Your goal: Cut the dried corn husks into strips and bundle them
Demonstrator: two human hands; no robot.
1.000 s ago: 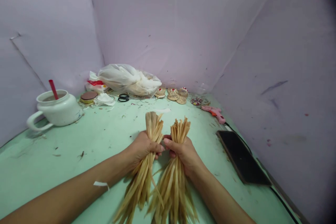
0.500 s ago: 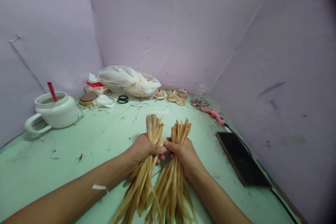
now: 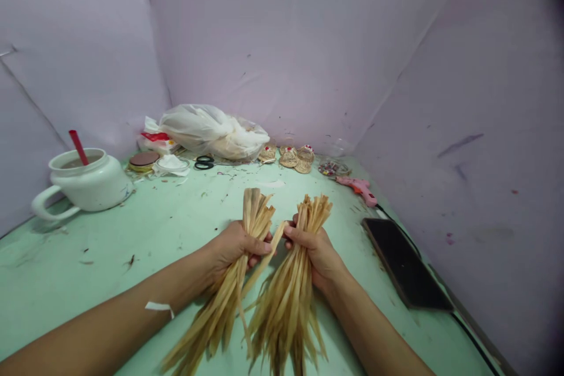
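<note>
My left hand [image 3: 244, 245] is closed around a bundle of dry, straw-coloured leaf strips [image 3: 227, 291], whose cut ends stick up above the thumb. A second, fuller bundle of the same strips [image 3: 288, 294] is gripped in my right hand [image 3: 315, 249]. Between the two hands, one single strip [image 3: 269, 255] slants upward, its top end pinched by my right thumb and fingers. Its lower part runs down beside the left bundle. Both bundles fan out toward me over the green tabletop [image 3: 171, 211]. A small white strip clings to my left forearm.
At left stands a white mug [image 3: 94, 185] holding a red stick. Along the back lie black scissors [image 3: 205, 163], a white plastic bag [image 3: 214, 132], small woven hats [image 3: 288, 157] and a dish of beads [image 3: 333, 168]. A pink glue gun [image 3: 359, 188] and a dark phone [image 3: 405, 264] lie at right.
My hands have moved apart, the right one shifting rightward with its bundle. A single strip now stands out from the left bundle, its top end in my right fingers. The view has shifted slightly.
</note>
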